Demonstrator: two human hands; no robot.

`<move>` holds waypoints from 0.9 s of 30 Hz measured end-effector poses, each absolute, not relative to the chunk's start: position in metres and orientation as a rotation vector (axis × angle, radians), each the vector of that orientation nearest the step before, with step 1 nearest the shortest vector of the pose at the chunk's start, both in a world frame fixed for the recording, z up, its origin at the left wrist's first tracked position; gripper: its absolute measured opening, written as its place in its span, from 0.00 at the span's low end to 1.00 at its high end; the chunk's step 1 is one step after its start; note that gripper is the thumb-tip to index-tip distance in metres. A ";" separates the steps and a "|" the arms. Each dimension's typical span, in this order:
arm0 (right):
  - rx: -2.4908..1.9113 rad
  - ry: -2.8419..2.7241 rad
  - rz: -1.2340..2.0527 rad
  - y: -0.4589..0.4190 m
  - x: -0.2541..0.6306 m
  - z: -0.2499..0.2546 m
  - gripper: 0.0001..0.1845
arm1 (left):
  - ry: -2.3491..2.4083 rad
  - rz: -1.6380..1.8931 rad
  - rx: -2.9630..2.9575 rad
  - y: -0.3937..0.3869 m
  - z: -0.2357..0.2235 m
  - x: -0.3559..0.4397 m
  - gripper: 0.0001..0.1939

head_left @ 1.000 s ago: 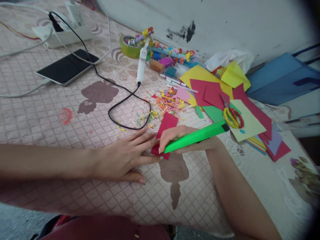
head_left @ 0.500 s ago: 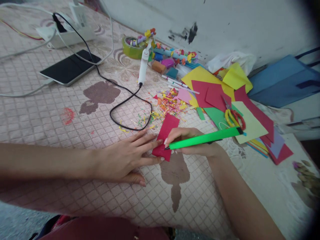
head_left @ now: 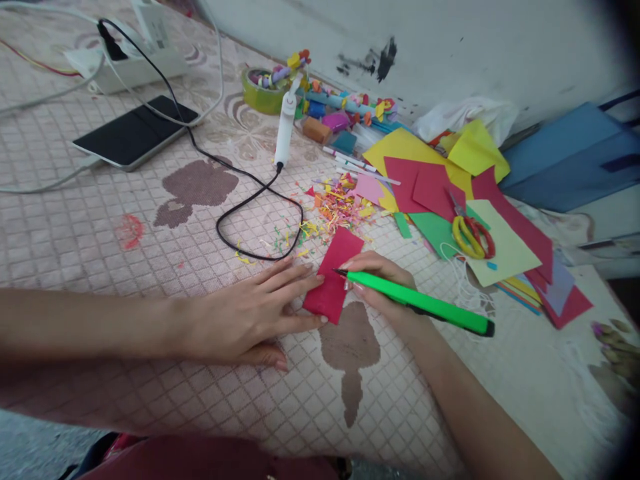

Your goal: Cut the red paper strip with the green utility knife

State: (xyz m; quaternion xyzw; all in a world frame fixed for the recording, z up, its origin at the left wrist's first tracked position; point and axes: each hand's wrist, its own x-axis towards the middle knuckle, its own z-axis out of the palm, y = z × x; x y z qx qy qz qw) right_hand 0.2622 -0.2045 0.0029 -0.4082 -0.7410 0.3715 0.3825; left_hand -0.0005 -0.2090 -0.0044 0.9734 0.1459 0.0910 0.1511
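A small red paper strip [head_left: 334, 273] lies on the quilted pink cloth [head_left: 150, 253]. My left hand [head_left: 250, 313] rests flat beside it, fingers spread, with the fingertips pressing on the strip's left edge. My right hand [head_left: 383, 287] grips a bright green pen [head_left: 425, 305], whose dark tip sits on the upper part of the red strip. The pen's rear end points to the right and toward me.
Coloured paper sheets [head_left: 430, 180] with yellow-and-red scissors [head_left: 473, 237] lie at the right. Paper scraps [head_left: 340, 203], a white glue gun [head_left: 285, 130] with black cord, a tape roll [head_left: 263, 93], a dark tablet [head_left: 135, 130] and a power strip [head_left: 130, 63] are beyond.
My right hand turned the green pen: its rear end swung from up-right to down-right, and the tip moved up along the red strip. My left hand stayed put.
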 end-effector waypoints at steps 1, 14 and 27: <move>-1.070 -1.891 0.941 -0.206 0.261 0.003 0.10 | 0.430 0.264 2.801 -0.210 -0.004 -0.001 0.30; -1.242 -1.742 0.869 -0.224 0.250 0.003 0.10 | 0.331 0.332 2.897 -0.230 -0.003 0.008 0.33; -1.109 -1.928 1.006 -0.206 0.257 0.006 0.11 | 0.200 0.433 2.900 -0.217 -0.002 -0.004 0.23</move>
